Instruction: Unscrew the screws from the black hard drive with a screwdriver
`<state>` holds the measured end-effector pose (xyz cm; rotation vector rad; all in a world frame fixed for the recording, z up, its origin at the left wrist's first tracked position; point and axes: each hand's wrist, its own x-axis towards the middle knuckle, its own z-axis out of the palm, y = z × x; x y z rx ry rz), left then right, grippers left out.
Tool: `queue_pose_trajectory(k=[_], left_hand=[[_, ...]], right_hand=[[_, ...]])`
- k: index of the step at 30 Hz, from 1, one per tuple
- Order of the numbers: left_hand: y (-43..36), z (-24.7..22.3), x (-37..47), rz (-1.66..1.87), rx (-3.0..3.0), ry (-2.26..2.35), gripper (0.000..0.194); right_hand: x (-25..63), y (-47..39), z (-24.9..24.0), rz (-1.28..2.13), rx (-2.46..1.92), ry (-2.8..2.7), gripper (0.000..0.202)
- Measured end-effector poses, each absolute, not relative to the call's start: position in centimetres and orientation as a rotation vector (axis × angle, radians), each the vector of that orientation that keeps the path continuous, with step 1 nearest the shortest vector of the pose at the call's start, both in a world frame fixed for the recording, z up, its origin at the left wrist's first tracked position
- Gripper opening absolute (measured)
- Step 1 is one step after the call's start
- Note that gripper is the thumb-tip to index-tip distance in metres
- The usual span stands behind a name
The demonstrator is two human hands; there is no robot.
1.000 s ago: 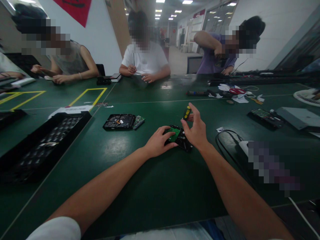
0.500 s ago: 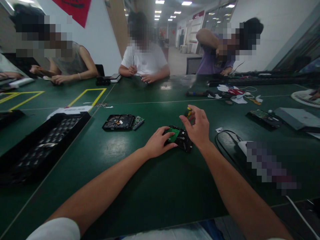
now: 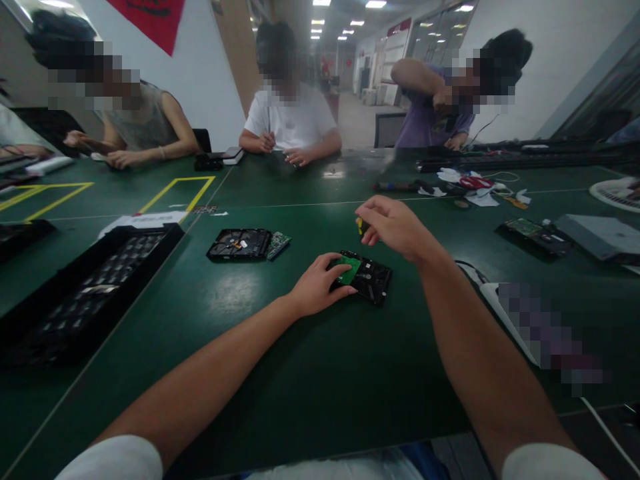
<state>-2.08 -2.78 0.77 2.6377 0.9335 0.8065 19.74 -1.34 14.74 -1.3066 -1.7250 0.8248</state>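
A black hard drive (image 3: 375, 279) with a green circuit board (image 3: 349, 269) lies on the green table in front of me. My left hand (image 3: 320, 285) grips its left end, thumb along the near side and fingers over the board. Above the drive, my right hand (image 3: 393, 227) is closed around the yellow and black handle of a screwdriver (image 3: 360, 227). The screwdriver stands nearly upright, its thin shaft pointing down at the drive's far edge. Whether the tip sits in a screw is too small to tell.
Left of the drive lie another hard drive (image 3: 240, 245) and a loose circuit board (image 3: 279, 245). A long black tray (image 3: 95, 293) is at the left. A white power strip (image 3: 505, 320) with a cable and a grey box (image 3: 600, 237) are at the right. Several people sit across the table.
My right hand has turned over the screwdriver and shifted slightly left and up, with the forearm swung outward, uncovering the drive's right end. The left hand stays on the drive.
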Motion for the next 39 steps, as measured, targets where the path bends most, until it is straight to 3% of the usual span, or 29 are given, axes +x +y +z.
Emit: queue_pose_trajectory(k=[22, 33, 39], left_hand=[[-3.1, 1.4, -1.9, 0.787, 2.632, 0.935, 0.058], [-3.0, 1.0, -1.2, 0.822, 2.645, 1.016, 0.055], [-2.8, 0.8, -1.3, 0.82, 2.657, 1.004, 0.055]], right_hand=[[21.5, -1.5, 15.6, 1.248, -1.265, -1.449, 0.005], [21.5, -1.0, 14.7, 1.084, -1.275, -1.559, 0.023], [21.4, -1.4, 14.9, 1.148, -1.263, -1.519, 0.02]])
